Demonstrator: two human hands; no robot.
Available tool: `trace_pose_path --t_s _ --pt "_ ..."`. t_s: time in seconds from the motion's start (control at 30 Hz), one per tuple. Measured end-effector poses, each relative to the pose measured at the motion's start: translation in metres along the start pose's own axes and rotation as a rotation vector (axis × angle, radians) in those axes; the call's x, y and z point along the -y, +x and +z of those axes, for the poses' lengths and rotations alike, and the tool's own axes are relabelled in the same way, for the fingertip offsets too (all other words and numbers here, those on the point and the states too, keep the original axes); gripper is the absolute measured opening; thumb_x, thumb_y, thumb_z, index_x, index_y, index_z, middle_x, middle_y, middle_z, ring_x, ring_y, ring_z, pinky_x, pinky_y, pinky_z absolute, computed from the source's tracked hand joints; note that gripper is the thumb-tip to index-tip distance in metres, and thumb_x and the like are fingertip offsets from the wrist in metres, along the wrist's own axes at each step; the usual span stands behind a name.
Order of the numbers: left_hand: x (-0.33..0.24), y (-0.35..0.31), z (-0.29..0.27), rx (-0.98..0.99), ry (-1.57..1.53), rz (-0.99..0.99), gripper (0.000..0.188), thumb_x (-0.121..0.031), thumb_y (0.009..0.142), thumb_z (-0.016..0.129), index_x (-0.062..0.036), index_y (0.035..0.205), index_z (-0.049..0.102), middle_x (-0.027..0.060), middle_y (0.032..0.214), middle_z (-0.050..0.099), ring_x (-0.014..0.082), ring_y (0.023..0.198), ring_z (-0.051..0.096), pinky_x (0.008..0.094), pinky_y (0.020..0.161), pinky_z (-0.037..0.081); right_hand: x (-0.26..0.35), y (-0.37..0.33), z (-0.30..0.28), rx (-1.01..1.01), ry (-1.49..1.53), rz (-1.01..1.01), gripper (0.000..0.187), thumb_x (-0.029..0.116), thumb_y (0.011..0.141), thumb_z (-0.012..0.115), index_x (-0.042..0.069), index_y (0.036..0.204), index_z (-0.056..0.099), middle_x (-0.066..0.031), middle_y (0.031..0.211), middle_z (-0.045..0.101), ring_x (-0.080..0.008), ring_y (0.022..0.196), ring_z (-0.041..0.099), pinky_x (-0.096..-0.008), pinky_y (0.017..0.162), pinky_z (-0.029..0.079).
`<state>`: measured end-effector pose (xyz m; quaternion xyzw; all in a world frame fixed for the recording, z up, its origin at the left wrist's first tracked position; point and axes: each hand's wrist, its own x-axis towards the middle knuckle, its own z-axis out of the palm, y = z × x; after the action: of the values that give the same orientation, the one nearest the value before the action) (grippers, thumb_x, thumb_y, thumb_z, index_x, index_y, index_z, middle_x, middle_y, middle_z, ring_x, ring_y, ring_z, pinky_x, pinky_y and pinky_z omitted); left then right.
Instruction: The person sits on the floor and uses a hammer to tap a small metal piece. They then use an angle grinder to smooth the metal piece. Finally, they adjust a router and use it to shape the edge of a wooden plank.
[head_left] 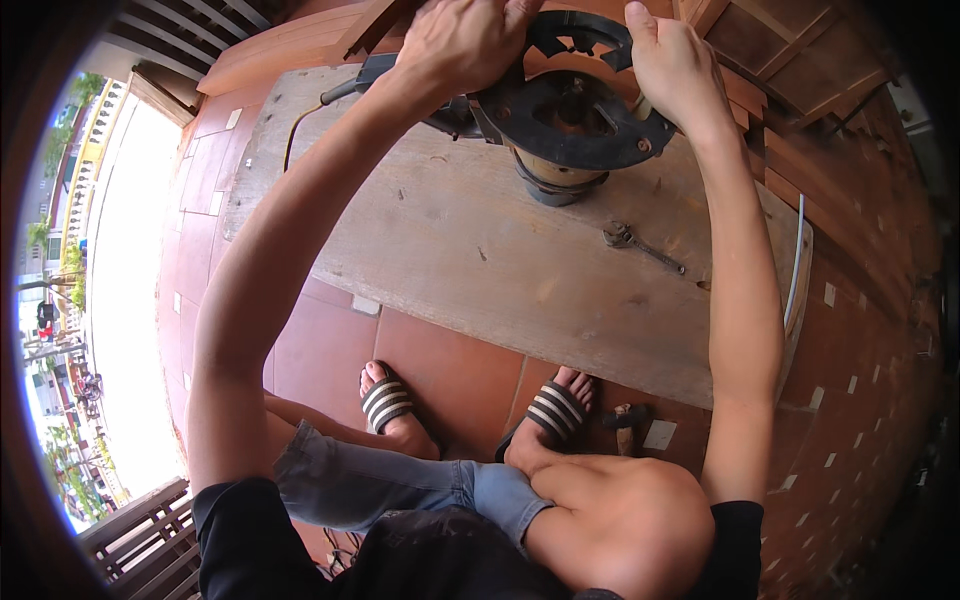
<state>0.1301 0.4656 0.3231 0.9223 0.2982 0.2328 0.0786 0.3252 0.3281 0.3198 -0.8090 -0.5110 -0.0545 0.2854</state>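
A power tool that looks like a router (560, 165) stands base up on the wooden board, its round black base plate (520, 118) facing me. Behind the plate rises a black curved piece (578, 28), set between my hands; whether it is joined to the tool I cannot tell. My left hand (465, 45) is closed at the tool's left side, its fingers partly hidden past the top edge. On the other side, my right hand (682, 72) curls around the tool's edge, thumb up. An adjustable wrench (640, 246) lies on the board nearer me.
The worn wooden board (430, 240) spans the middle, low over red floor tiles (440, 350). A power cord (300, 122) trails off left of the tool. A hammer (626, 425) rests on the floor by my right sandal (555, 408). Wooden furniture pieces (790, 50) stand behind.
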Motion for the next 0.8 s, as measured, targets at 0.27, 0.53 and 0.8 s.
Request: trace_pose_path --t_s 0.27,0.53,0.8 --pt "-0.013 0.023 -0.048 -0.257 0.113 -0.140 0.044 -0.039 0.113 0.045 -0.0011 0.127 0.064 0.0293 0.103 0.074 0.0470 0.096 0.072 0.0546 0.083 0.058 0.028 0.019 -0.024 -0.076 0.088 0.007 0.053 0.039 0.112 0.043 -0.003 0.095 0.070 -0.0315 0.097 0.074 -0.0466 0.098 0.074 -0.0560 0.089 0.058" --pt "-0.004 0.036 -0.038 -0.322 -0.030 0.104 0.042 -0.038 0.112 0.049 -0.0020 0.103 0.069 0.0275 0.093 0.073 0.0480 0.091 0.071 0.0566 0.082 0.054 0.023 0.027 -0.046 -0.081 0.061 0.007 0.054 0.042 0.112 0.042 -0.002 0.100 0.070 -0.0308 0.101 0.075 -0.0474 0.102 0.073 -0.0571 0.090 0.057" --pt "-0.001 0.034 -0.019 -0.420 -0.053 0.162 0.034 -0.032 0.109 0.054 -0.0021 0.109 0.071 0.0285 0.090 0.073 0.0474 0.090 0.072 0.0581 0.080 0.055 0.012 0.017 -0.028 -0.052 0.022 0.023 0.056 0.046 0.113 0.040 -0.001 0.104 0.070 -0.0301 0.104 0.075 -0.0482 0.105 0.072 -0.0582 0.092 0.056"
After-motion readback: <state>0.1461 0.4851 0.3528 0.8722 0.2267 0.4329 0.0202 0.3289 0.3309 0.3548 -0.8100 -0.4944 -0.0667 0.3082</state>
